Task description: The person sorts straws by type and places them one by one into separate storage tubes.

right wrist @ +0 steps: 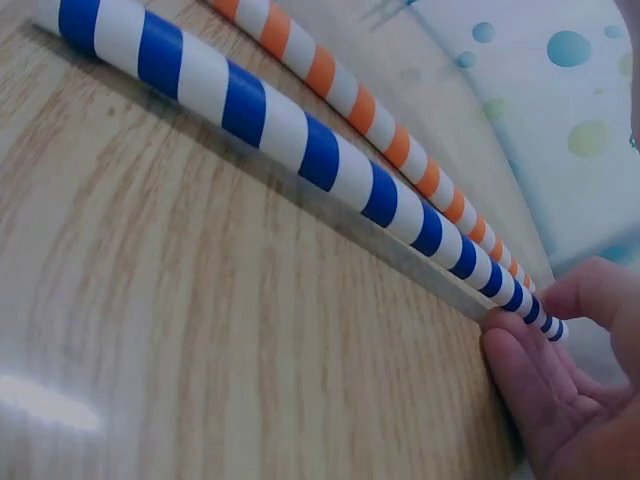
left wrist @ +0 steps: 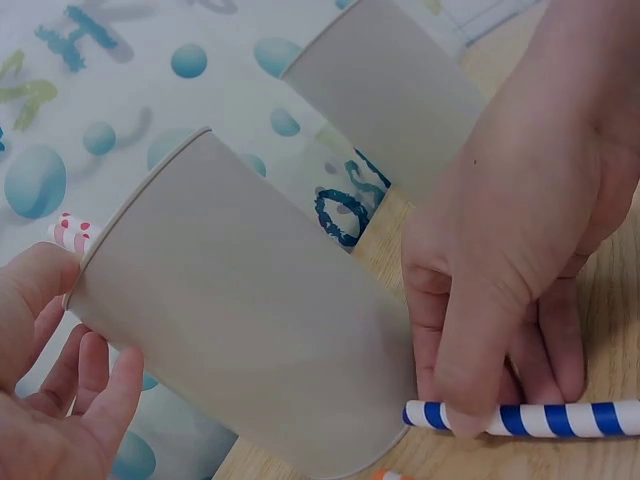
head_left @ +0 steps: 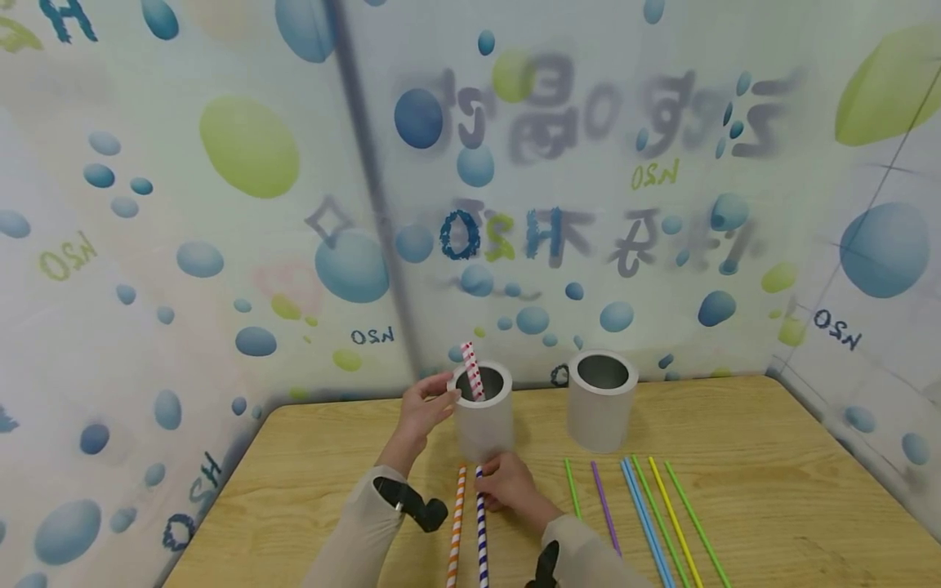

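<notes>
My left hand (head_left: 425, 411) holds the left white cylindrical cup (head_left: 485, 429) at its rim, thumb in front and fingers at its left side. A white straw with red dots (head_left: 470, 363) leans inside that cup and sticks out above it. At the cup's foot, my right hand (head_left: 510, 483) pinches the far end of a blue-and-white striped straw (right wrist: 245, 100) between thumb and fingers. This straw lies lengthwise over the wooden table, close to the surface. Beside it, to the left, is an orange-and-white striped straw (head_left: 457, 523).
A second white cup (head_left: 601, 416) stands upright to the right, near the back edge of the wooden table (head_left: 779, 474). Several thin plain straws in green, purple (head_left: 605, 506), blue (head_left: 645, 523) and yellow (head_left: 672, 514) lie in front of it. A patterned curtain (head_left: 470, 196) hangs behind.
</notes>
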Available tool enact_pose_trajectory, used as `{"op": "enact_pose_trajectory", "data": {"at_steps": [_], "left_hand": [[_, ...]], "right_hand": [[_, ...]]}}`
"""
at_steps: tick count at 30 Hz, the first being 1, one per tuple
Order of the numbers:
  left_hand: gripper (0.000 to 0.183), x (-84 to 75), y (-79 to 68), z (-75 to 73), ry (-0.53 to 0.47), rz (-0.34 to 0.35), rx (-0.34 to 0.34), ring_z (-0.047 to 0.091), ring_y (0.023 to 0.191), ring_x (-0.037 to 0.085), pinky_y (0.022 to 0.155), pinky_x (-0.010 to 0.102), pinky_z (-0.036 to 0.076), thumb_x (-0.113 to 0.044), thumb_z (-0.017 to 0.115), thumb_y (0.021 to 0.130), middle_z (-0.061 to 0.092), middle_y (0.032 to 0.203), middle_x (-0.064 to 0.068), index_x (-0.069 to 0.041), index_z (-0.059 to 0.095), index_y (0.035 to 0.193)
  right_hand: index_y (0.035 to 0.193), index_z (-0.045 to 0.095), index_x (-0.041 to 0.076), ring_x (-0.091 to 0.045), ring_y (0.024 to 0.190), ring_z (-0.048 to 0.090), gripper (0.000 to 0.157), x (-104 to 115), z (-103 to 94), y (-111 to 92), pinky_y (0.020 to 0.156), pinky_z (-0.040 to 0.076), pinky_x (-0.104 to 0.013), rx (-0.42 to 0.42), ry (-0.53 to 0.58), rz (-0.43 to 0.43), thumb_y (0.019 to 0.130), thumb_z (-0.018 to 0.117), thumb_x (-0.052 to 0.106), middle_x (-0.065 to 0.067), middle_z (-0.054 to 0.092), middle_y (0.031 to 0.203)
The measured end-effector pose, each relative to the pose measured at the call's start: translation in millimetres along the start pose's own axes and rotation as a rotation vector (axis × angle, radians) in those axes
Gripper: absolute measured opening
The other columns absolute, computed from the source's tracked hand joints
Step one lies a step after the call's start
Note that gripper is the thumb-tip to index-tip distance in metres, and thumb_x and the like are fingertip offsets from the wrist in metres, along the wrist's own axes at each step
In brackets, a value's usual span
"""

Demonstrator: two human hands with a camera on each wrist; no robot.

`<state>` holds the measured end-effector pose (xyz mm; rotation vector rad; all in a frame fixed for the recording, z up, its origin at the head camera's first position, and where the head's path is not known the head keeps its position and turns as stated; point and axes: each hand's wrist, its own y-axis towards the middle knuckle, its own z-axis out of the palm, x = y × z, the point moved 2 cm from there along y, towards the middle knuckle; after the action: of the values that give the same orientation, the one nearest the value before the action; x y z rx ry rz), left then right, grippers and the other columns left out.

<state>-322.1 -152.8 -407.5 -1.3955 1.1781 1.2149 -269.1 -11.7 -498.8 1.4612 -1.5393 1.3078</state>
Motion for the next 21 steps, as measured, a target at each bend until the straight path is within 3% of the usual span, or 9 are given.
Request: {"op": "enact_pose_trajectory", "data": {"at_steps": [10, 21], "left_hand": [[0.036, -0.3, -1.2, 1.8, 0.006, 0.001, 0.000, 0.053, 0.090, 0.021, 0.079, 0.036, 0.051, -0.009, 0.067, 0.081, 0.053, 0.103, 0.013, -0.003, 0.060, 0.116], [0.036, 1.4, 1.0, 0.8, 0.025, 0.003, -0.015, 0.054, 0.093, 0.022, 0.079, 0.035, 0.051, -0.009, 0.067, 0.082, 0.053, 0.107, 0.013, -0.005, 0.060, 0.117]], "right_hand": [[0.096, 0.056, -0.003, -0.015, 0.052, 0.056, 0.023, -1, -7.5, 4, 0.048, 0.051, -0.028, 0.002, 0.077, 0.038, 0.075, 0.066, 0.002, -0.009, 0.058, 0.070], [0.100, 0.056, -0.003, -0.018, 0.056, 0.055, 0.025, 21, -23.8, -4, 0.054, 0.052, -0.031, -0.014, 0.081, -0.084, 0.077, 0.064, 0.004, -0.008, 0.058, 0.074]]}}
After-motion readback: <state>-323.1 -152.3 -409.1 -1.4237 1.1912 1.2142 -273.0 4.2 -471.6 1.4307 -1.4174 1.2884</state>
